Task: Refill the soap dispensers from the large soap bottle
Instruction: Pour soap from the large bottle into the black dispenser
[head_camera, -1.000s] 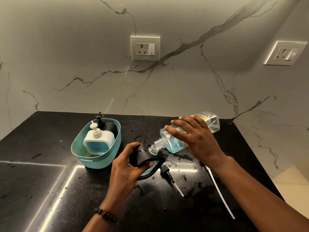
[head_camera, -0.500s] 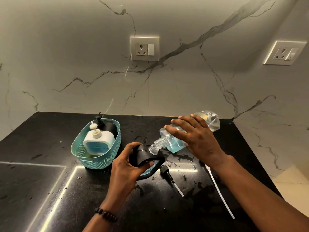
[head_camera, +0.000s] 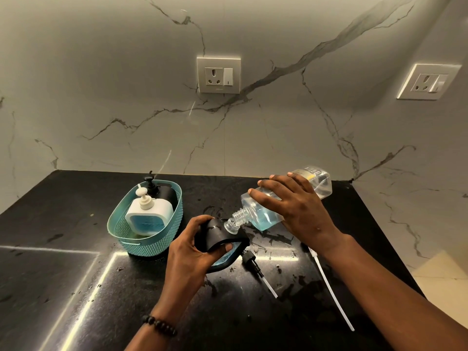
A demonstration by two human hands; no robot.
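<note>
Right of frame centre, the right hand (head_camera: 293, 209) wraps over the clear large soap bottle (head_camera: 283, 198), gripping it from above. The bottle is tipped steeply, base raised toward the upper right, threaded neck pointing down and left. Blue liquid pools in the lower, neck-side half of the body; the raised half looks empty.

Just below centre, the left hand (head_camera: 192, 252) closes around a black soap dispenser (head_camera: 217, 236), thumb pressed on its near face and fingers curled behind. The dispenser is tilted, and a blue panel shows at its lower edge. The bottle's open mouth sits at the dispenser's top, touching or nearly so (the opening itself is hidden by the neck, so whether liquid is flowing cannot be confirmed). A dark beaded bracelet (head_camera: 159, 325) circles the left wrist.

On the black tabletop (head_camera: 63, 287), just right of the dispenser, lies a black pump head (head_camera: 250, 259) with its clear dip tube running toward the lower right. A second, longer white tube (head_camera: 331, 290) lies further right, partly under the right forearm.

Left of centre stands a teal basket (head_camera: 152, 239) holding a white dispenser (head_camera: 149, 216) with a blue window, upright, and a second black dispenser (head_camera: 164, 193) behind it.

Wet patches mark the tabletop around the work area.
</note>
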